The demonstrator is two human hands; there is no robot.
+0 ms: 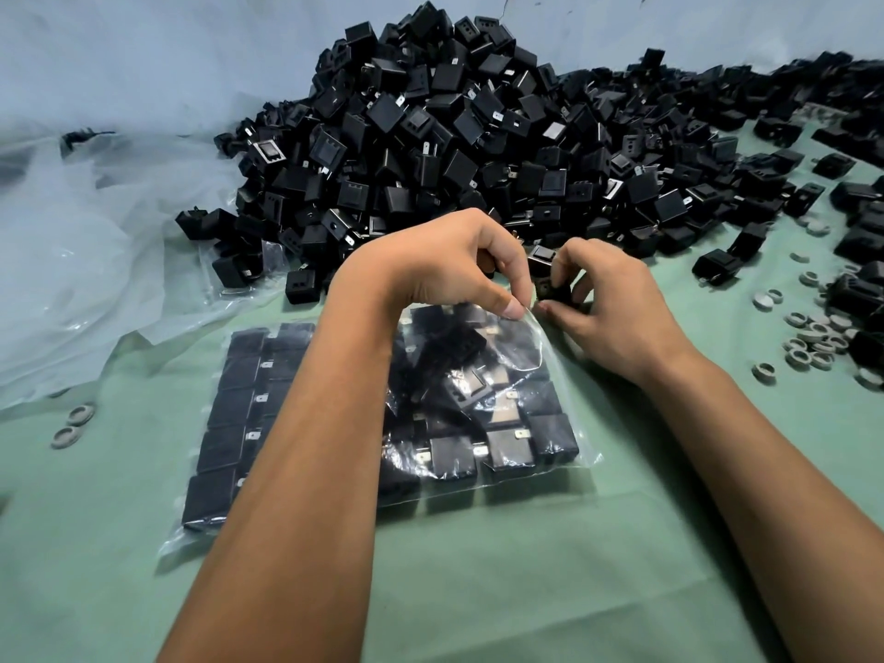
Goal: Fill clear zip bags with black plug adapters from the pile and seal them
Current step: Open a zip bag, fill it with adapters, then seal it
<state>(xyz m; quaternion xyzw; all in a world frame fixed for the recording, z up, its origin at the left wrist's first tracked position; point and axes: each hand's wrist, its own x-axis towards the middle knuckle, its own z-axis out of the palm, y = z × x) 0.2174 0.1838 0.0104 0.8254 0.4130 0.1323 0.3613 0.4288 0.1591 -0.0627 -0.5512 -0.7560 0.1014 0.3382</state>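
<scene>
Filling step: left hand pinches the zip bag mouth open while right hand grips a plug adapter, next to be slipped inside.

Left hand pinches the upper edge of the clear zip bag, lifting it off the green table cover. Right hand grips a black adapter right at the bag's mouth. Rows of adapters lie packed inside the bag. The big pile sits just behind both hands. Grey rings are scattered to the right, crumpled clear plastic sheeting to the left.
</scene>
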